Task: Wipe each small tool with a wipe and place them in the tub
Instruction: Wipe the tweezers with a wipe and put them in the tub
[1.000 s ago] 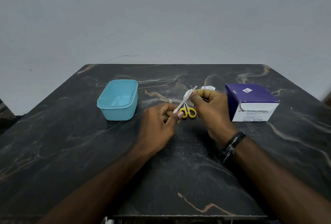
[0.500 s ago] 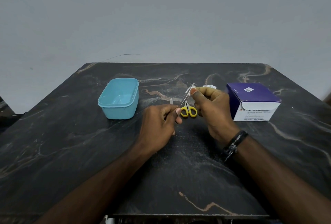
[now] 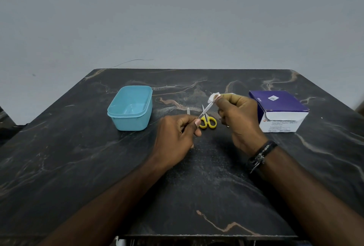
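steel tweezers (image 3: 207, 108) tilted, white wipe (image 3: 213, 96) at tip, empty teal tub (image 3: 131, 108)

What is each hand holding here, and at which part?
The left hand pinches the metal tweezers at their lower end. The right hand pinches a white wipe around their upper tip.

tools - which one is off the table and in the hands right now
The thin metal tweezers: the left hand pinches one end and the right hand holds the wipe at the other. The yellow-handled scissors lie on the table.
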`<state>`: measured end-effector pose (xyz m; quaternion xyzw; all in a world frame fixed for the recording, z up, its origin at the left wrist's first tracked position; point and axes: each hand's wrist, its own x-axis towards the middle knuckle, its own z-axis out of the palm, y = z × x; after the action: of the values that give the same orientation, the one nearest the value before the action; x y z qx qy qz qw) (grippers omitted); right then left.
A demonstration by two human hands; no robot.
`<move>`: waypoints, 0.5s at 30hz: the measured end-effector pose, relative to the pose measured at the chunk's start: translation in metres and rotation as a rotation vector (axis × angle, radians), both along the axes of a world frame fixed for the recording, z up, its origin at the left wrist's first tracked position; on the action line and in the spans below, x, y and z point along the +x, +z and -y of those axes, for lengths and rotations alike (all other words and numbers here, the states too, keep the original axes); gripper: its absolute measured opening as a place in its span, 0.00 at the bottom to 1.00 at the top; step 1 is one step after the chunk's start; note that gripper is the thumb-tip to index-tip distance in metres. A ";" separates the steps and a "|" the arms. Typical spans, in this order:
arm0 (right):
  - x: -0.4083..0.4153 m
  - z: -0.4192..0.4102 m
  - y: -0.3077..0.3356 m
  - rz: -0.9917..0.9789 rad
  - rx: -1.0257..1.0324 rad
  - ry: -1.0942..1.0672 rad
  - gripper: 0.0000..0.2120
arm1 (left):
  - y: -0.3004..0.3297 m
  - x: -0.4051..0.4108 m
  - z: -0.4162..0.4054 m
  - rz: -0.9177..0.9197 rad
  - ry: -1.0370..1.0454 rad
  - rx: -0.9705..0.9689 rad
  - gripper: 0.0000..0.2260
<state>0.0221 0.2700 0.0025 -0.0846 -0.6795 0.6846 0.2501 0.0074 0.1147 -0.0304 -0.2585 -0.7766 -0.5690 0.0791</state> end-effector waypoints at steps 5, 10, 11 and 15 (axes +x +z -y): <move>0.000 0.002 -0.004 0.008 0.015 0.041 0.10 | 0.000 0.000 0.000 0.011 0.001 0.007 0.07; 0.000 0.008 -0.008 0.039 0.050 0.129 0.09 | 0.000 -0.001 0.003 -0.012 0.042 0.035 0.08; 0.001 0.008 -0.008 0.043 0.044 0.140 0.09 | 0.000 -0.001 0.003 -0.019 0.049 0.035 0.08; 0.000 0.006 -0.007 0.045 0.031 0.153 0.07 | 0.001 0.000 0.002 -0.039 0.030 0.030 0.07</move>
<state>0.0221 0.2639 -0.0044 -0.0440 -0.6998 0.6891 0.1830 0.0072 0.1122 -0.0290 -0.2569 -0.7699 -0.5743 0.1067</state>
